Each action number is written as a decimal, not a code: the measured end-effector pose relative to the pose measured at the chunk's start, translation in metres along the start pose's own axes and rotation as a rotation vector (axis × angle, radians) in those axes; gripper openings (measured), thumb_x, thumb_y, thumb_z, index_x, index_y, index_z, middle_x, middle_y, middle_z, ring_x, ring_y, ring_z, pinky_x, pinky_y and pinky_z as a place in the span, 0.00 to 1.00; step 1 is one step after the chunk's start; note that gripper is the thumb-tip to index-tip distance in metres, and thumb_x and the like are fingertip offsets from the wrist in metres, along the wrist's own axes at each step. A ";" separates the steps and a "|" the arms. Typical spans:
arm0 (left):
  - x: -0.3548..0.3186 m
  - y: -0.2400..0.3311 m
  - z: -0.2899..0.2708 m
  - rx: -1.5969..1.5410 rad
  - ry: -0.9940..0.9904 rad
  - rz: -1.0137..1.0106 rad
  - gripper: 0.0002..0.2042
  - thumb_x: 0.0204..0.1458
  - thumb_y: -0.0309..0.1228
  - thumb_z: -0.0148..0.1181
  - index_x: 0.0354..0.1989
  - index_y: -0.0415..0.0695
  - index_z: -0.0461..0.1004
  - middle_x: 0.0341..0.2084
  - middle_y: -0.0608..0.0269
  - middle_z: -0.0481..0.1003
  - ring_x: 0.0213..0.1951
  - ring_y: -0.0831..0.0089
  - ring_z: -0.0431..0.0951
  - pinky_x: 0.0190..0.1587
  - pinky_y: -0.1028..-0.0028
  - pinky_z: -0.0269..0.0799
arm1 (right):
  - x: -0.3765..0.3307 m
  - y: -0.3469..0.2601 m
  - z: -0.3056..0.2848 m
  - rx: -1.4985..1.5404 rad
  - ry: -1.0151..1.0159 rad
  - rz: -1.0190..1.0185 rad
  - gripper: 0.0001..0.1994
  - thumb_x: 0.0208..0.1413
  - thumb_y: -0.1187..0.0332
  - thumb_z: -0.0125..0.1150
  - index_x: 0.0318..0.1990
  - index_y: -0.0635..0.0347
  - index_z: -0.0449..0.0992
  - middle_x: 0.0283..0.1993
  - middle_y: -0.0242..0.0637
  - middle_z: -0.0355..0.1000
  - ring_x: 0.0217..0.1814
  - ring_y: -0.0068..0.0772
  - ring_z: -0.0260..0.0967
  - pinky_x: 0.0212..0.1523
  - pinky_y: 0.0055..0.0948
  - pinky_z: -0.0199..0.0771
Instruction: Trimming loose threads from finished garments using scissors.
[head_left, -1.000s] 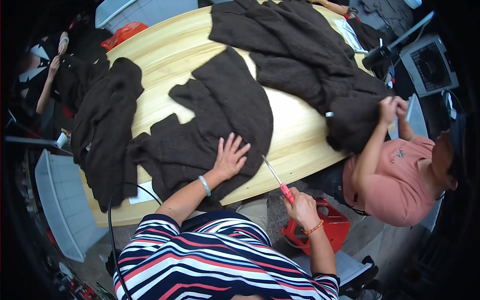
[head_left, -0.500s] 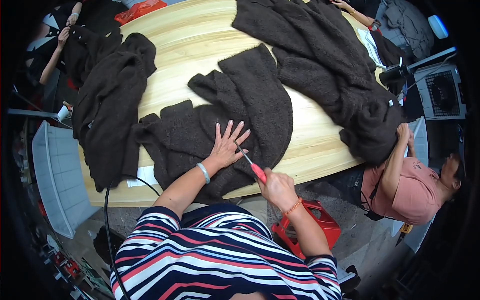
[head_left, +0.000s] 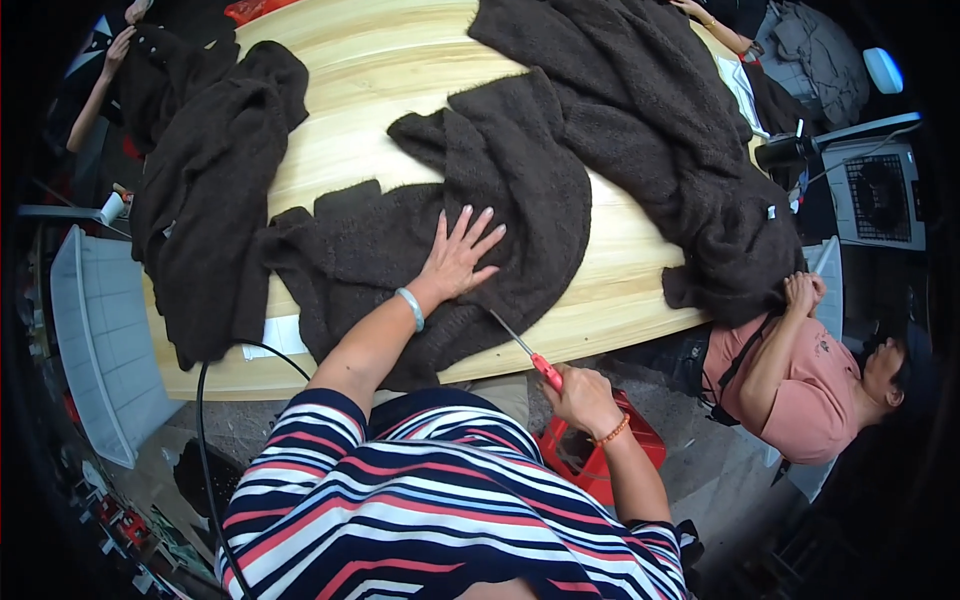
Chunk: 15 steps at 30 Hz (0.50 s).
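A dark brown knitted garment (head_left: 395,235) lies in loose folds on the table's near part. On top of it my left hand (head_left: 462,255) rests flat, fingers spread, with nothing in them. My right hand (head_left: 583,398) is closed around the red handle of a screwdriver-like tool (head_left: 546,369) with a long thin metal shaft. The shaft slants up and left; its tip is over the garment's near right part, below my left hand. Whether the tip touches the knit, I cannot tell.
More dark brown knitwear lies on the wooden table (head_left: 350,85) at left (head_left: 215,190) and right (head_left: 650,130). A co-worker in pink (head_left: 790,380) handles the right-hand pile. A red stool (head_left: 630,450) stands beside me. A black cable (head_left: 203,440) hangs at my left.
My right hand has drawn back toward me and right, taking the tool's tip away from my left fingers. My left hand has slid slightly forward on the knit. The whole view has shifted a little.
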<state>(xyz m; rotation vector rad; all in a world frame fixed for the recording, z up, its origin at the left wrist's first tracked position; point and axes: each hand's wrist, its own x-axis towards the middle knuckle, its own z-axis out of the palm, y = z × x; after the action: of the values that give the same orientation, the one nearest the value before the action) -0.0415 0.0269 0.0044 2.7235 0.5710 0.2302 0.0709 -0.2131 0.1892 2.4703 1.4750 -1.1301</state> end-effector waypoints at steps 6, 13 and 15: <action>-0.009 0.031 -0.022 -0.136 0.022 0.047 0.36 0.51 0.50 0.59 0.67 0.52 0.58 0.70 0.54 0.48 0.71 0.48 0.43 0.66 0.37 0.34 | -0.008 0.014 0.012 0.029 0.268 0.048 0.12 0.55 0.59 0.59 0.34 0.59 0.75 0.24 0.52 0.74 0.28 0.54 0.75 0.31 0.49 0.74; -0.066 0.049 -0.004 -0.184 -0.138 0.122 0.40 0.48 0.48 0.64 0.68 0.47 0.55 0.70 0.51 0.49 0.71 0.51 0.44 0.70 0.48 0.36 | -0.017 0.004 0.012 -0.055 0.149 0.049 0.11 0.55 0.60 0.58 0.33 0.59 0.76 0.22 0.52 0.74 0.27 0.54 0.75 0.30 0.47 0.75; -0.065 0.046 -0.003 -0.207 -0.136 0.114 0.40 0.47 0.48 0.64 0.68 0.47 0.55 0.70 0.51 0.48 0.71 0.50 0.43 0.70 0.47 0.35 | -0.012 -0.003 0.011 -0.087 0.126 0.041 0.12 0.54 0.59 0.58 0.31 0.60 0.76 0.22 0.53 0.74 0.27 0.53 0.76 0.30 0.45 0.76</action>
<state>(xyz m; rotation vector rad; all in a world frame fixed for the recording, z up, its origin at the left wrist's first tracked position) -0.0844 -0.0391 0.0184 2.5487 0.3351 0.1237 0.0594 -0.2251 0.1894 2.5422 1.4622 -0.8984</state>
